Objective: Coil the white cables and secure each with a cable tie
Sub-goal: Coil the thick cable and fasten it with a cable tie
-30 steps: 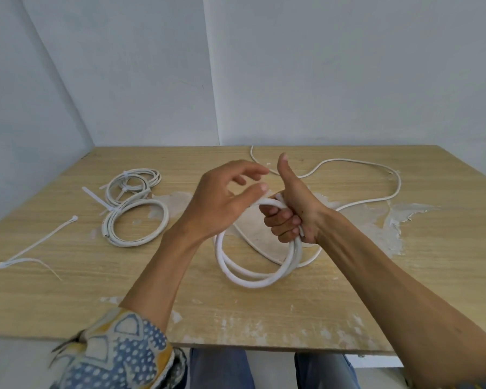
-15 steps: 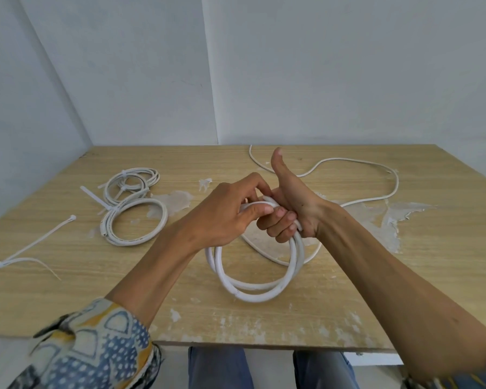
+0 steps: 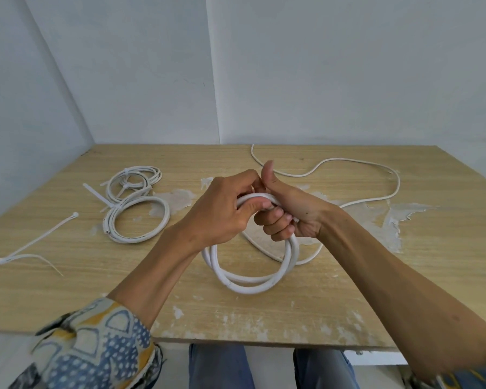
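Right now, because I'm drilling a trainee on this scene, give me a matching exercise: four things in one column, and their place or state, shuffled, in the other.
Things:
1. half-wound coil
2. tied coils
3. loose cable ties
4. uncoiled cable tail

Place or state:
A. lying flat near the left edge of the table
B. gripped by the left hand and right hand
C. trailing over the table's far right
D. bundled, resting left of the hands

Pairs: 1-B; 2-D; 3-A; 4-C

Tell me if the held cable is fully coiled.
Partly coiled: cable loops hang from the right hand; a long tail lies loose on the table.
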